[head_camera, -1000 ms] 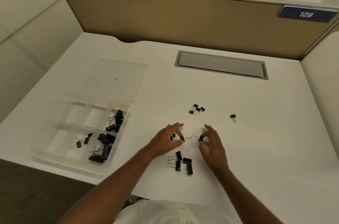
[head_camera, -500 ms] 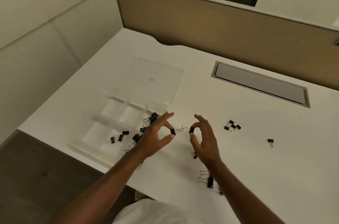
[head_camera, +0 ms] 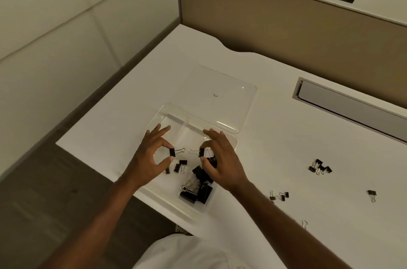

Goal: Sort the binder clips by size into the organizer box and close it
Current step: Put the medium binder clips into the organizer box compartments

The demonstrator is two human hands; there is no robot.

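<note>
Both hands (head_camera: 147, 158) have carried small clips (head_camera: 172, 152) over the organizer box (head_camera: 174, 112).

Single head-worn wide-angle view, looking steeply down and forward-left from close above the white desk (head_camera: 275, 114), organizer box (head_camera: 167, 114) near frame centre, partition (head_camera: 286, 32) across the top.

Two hands, the left hand (head_camera: 152, 158) and the right hand (head_camera: 222, 163), each pinch one small binder clip (head_camera: 172, 152) (head_camera: 201, 152). One clear organizer box (head_camera: 174, 114) with one lid (head_camera: 222, 94) sits near the desk's (head_camera: 286, 125) left edge. Loose clips: a cluster (head_camera: 320, 167) of roughly four, a group (head_camera: 279, 196) of about three, one single (head_camera: 371, 193).
</note>
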